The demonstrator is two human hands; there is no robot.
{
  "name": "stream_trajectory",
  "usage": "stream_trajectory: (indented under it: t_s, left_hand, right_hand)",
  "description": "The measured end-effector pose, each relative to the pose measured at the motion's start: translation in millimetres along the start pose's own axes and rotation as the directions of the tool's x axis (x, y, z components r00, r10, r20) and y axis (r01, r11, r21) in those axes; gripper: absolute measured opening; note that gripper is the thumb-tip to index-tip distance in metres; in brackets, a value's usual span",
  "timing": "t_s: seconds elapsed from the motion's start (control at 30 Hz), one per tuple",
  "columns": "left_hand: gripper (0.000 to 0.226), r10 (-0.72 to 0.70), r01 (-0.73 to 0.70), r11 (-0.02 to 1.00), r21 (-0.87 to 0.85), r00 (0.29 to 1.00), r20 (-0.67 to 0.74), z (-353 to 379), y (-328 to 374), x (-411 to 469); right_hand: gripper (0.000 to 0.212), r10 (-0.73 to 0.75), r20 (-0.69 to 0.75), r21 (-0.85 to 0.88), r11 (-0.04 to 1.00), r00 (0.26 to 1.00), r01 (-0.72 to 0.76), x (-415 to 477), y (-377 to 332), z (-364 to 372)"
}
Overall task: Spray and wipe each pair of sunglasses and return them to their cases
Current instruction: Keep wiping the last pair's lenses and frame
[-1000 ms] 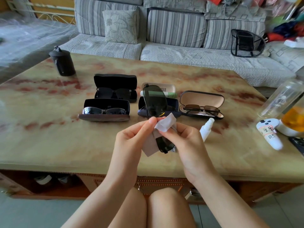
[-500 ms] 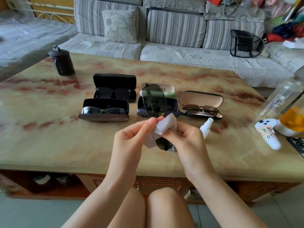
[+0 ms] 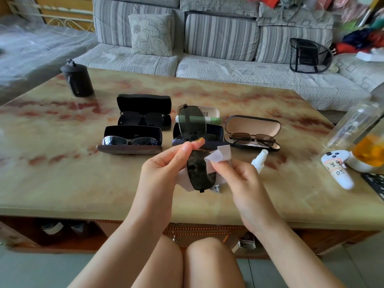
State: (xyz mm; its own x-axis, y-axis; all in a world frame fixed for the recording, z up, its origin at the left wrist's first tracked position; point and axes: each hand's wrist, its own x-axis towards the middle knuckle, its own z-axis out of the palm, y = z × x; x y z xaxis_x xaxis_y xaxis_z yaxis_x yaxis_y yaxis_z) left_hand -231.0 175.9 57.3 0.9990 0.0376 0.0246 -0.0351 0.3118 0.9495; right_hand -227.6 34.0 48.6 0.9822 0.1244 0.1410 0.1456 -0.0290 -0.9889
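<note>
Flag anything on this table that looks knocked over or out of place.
The spray bottle lies on its side by the right hand, not upright; no spill shows. A green-white tube seems to lie in the white case where glasses would go.

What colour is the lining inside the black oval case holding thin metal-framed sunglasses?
The case lining is beige, in the head view.

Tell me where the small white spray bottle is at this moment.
In the head view, the spray bottle lies on the table, just right of the right hand and in front of the open beige-lined case holding brown sunglasses.
</note>
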Motion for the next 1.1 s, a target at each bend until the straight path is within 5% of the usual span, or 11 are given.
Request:
stream_trajectory:
  t_s: [0.1, 0.27, 0.43, 0.63, 0.87, 1.1]
  left_hand:
    - [0.032, -0.032, 0.031, 0.993, -0.110, 0.999, -0.009, 0, 3, 3]
    - [0.034, -0.102, 0.095, 0.971, -0.220, 0.995, -0.017, 1, 3, 3]
    - [0.034, -0.106, 0.103, 0.979, -0.174, 0.994, -0.008, 3, 1, 0]
    - [0.035, -0.058, 0.056, 0.995, -0.082, 0.998, -0.031, 8, 1, -4]
    - [0.034, -0.026, 0.025, 0.998, -0.058, 0.999, -0.022, 8, 3, -5]
    - [0.031, -0.027, 0.024, 0.998, -0.057, 0.999, -0.041, -3, 4, 3]
  right_hand:
    - [0.032, 0.015, 0.067, 0.019, 1.000, 0.998, -0.016, -7, 0, -4]
    - [0.042, 0.020, 0.127, -0.070, 0.997, 0.992, -0.011, -10, 9, -4]
    - [0.006, 0.059, 0.170, -0.044, 0.998, 0.984, -0.053, -7, 6, -3]
    - [0.007, 0.070, 0.098, -0.085, 0.994, 0.993, -0.062, -5, 3, 0]
    - [0.010, 0.083, 0.048, 0.082, 0.993, 0.995, -0.087, -3, -2, 8]
    - [0.017, 0.089, 0.169, -0.156, 0.986, 0.982, -0.062, -2, 3, -7]
